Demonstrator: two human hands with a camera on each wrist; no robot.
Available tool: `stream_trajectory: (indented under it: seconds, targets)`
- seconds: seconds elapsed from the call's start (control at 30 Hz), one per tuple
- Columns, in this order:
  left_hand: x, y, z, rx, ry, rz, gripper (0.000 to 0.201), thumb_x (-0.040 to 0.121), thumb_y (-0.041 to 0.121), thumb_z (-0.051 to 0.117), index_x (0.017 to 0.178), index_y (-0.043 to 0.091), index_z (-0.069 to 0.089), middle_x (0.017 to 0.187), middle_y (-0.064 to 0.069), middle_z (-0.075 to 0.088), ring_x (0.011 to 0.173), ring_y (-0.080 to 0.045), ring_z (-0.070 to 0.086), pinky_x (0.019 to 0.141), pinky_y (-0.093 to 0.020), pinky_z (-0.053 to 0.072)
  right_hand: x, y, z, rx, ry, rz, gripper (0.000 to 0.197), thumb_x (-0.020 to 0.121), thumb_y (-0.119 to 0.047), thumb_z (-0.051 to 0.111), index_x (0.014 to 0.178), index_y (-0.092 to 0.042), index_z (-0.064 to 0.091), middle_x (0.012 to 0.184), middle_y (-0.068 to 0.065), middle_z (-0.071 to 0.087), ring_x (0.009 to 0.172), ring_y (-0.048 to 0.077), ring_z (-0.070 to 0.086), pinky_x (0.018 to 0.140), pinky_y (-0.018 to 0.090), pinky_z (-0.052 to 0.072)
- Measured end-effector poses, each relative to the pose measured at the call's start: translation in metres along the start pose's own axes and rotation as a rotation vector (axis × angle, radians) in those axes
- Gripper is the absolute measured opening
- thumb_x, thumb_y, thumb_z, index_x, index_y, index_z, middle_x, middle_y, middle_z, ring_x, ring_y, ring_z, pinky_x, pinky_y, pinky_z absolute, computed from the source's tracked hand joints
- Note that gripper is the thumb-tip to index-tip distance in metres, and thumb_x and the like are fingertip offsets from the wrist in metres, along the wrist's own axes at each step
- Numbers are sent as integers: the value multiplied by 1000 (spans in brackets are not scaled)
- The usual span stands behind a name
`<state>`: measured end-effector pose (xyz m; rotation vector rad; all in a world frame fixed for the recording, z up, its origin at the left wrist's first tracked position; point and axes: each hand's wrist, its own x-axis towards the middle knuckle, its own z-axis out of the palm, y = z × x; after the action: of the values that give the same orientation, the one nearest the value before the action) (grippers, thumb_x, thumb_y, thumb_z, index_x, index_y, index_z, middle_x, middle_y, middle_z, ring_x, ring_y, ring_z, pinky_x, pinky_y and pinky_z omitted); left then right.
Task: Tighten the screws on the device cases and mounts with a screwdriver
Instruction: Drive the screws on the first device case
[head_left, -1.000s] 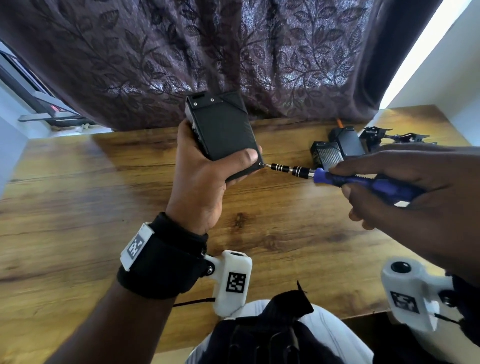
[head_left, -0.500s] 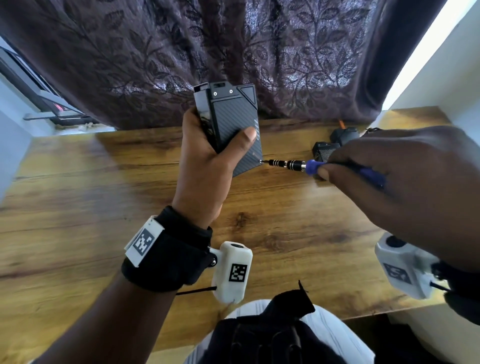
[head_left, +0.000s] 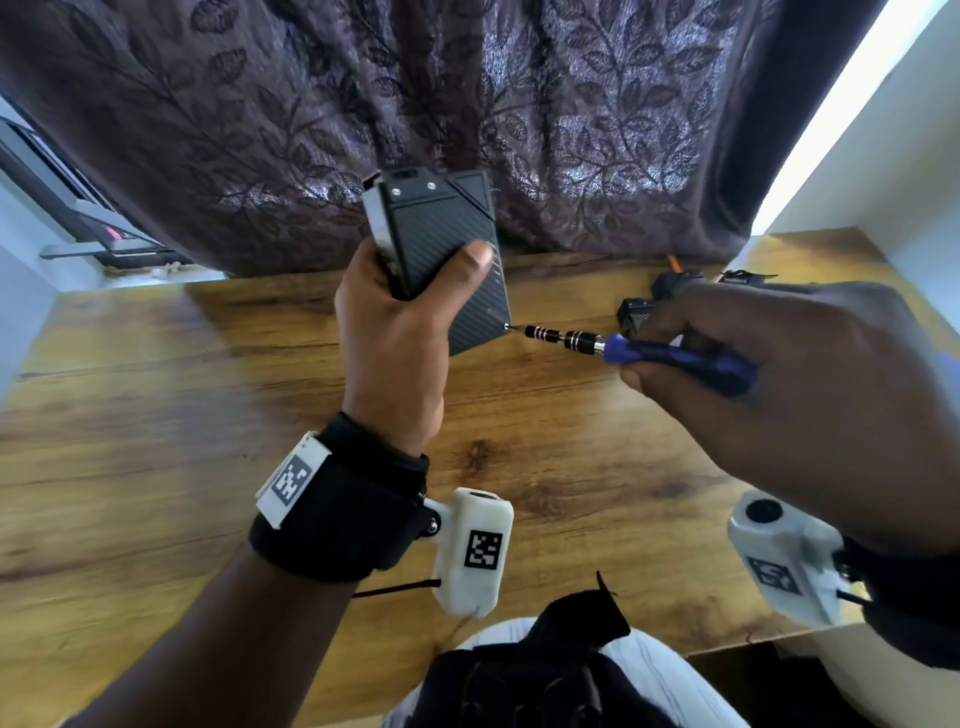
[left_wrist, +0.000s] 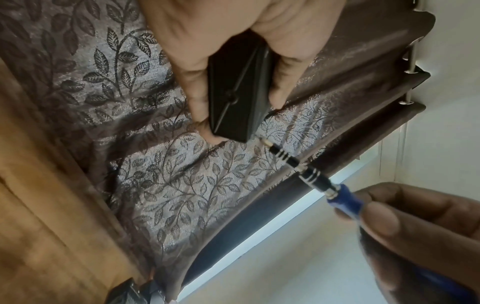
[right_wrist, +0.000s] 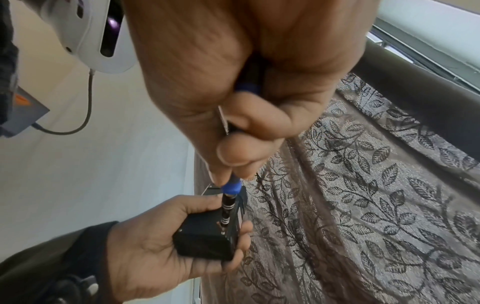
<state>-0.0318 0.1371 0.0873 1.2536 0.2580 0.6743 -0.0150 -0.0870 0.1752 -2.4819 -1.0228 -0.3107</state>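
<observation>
Device case (head_left: 451, 260), tilted more upright than a second earlier, gripped above the worktop (head_left: 156, 415) by the left hand (head_left: 400, 332), whose fingers curl round it; right hand (head_left: 779, 395) fingers pinch the screwdriver (head_left: 623, 348), tip at a lower-corner screw, suggesting tightening is underway.

Leaf-patterned curtain (head_left: 519, 104) — wooden table (head_left: 156, 415)

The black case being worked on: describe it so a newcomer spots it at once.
Start at the wooden table; above it the left hand grips a black carbon-weave device case upright. Unlike the smaller black cases lying behind, the blue-handled screwdriver tip meets its lower corner.
</observation>
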Motion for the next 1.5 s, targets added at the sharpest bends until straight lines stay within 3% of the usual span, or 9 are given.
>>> stream_trajectory:
  seconds: [0.23,0.33,0.53,0.7,0.83,1.0,1.17,1.33,1.5]
  targets:
    - [7,6,2,90,47,83,41,78,25,82,110,4,67,104,-17,75,97,-43,72,82,-66,59,14,-11,5,2,-57,93,44,94,-49,60,63,-21,71,43,-3,51,38,14,50,46,33,47]
    - [7,6,0,133,56,104,36,77,28,82,106,12,66,104,-10,75,99,-33,73,86,-61,60,17,-9,6,128,-121,187,55,94,-47,58,52,-13,58,55,-1,60,51,19,57,54,35,44]
    - [9,4,1,209,12,140,35,82,23,82,111,12,66,107,-8,75,100,-28,73,88,-55,61,17,-8,5,136,-213,165,33,71,-55,78,93,-35,63,68,-16,68,70,-8,61,64,7,42]
    - [6,2,-1,101,16,99,44,80,24,82,114,2,65,108,-17,75,99,-42,72,83,-65,59,13,5,4,83,-130,74,24,73,-17,84,90,-27,70,77,-15,67,74,1,59,66,11,42]
    - [7,3,1,63,26,85,45,78,25,83,113,2,66,107,-22,74,98,-49,70,81,-67,58,9,6,7,75,-24,27,8,80,-29,80,85,-24,76,67,-12,66,66,11,58,61,19,42]
    - [9,9,5,80,31,103,40,78,22,83,111,6,66,107,-16,75,99,-42,72,85,-65,58,9,-1,10,71,-63,85,31,93,-47,59,75,-27,74,52,-5,62,42,11,56,50,35,51]
    - [8,11,1,32,1,95,44,83,16,79,119,-2,62,112,-25,72,104,-48,69,87,-68,56,13,1,9,292,-132,208,34,92,-39,66,61,-26,65,44,-11,59,39,8,56,47,16,42]
    - [7,11,4,52,-9,59,46,81,14,80,120,0,61,113,-16,73,106,-35,71,93,-59,58,13,4,8,198,-199,186,25,73,-32,80,91,-33,64,76,-13,72,72,2,63,68,12,44]
    - [8,6,1,-88,6,-47,51,82,17,80,125,-3,62,119,-30,69,111,-56,64,94,-73,52,9,11,6,201,-85,141,28,68,-11,74,89,-30,69,82,-9,66,75,5,63,64,7,39]
